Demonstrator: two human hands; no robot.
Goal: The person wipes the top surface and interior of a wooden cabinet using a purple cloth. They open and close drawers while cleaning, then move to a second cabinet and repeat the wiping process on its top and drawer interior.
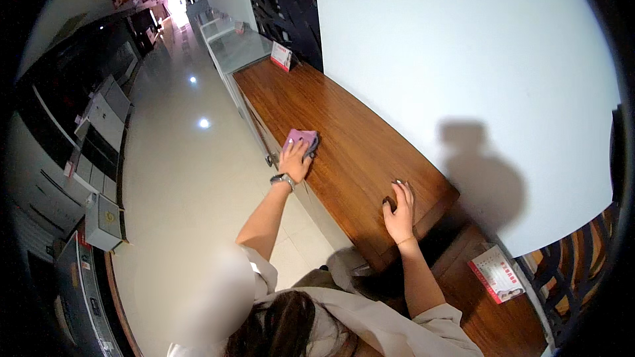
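Note:
Under the spread fingers of my left hand (296, 159) lies a folded pink and grey cloth (306, 137), pressed to the near long edge of a wooden tabletop (347, 124). A wristwatch circles that wrist. My right hand (401, 213) is at the right end of the same tabletop, fingers apart and curved, with nothing in it. Whether its fingertips touch the wood I cannot tell. A thin bracelet is on the right wrist.
A printed sign (282, 56) stands at the tabletop's far end, beside a glass-topped counter (243, 49). Another sign (497, 273) rests on a second wooden surface (476, 322) at lower right. A white wall (471, 49) borders the table. Cabinets (104, 119) line the tiled aisle (183, 183).

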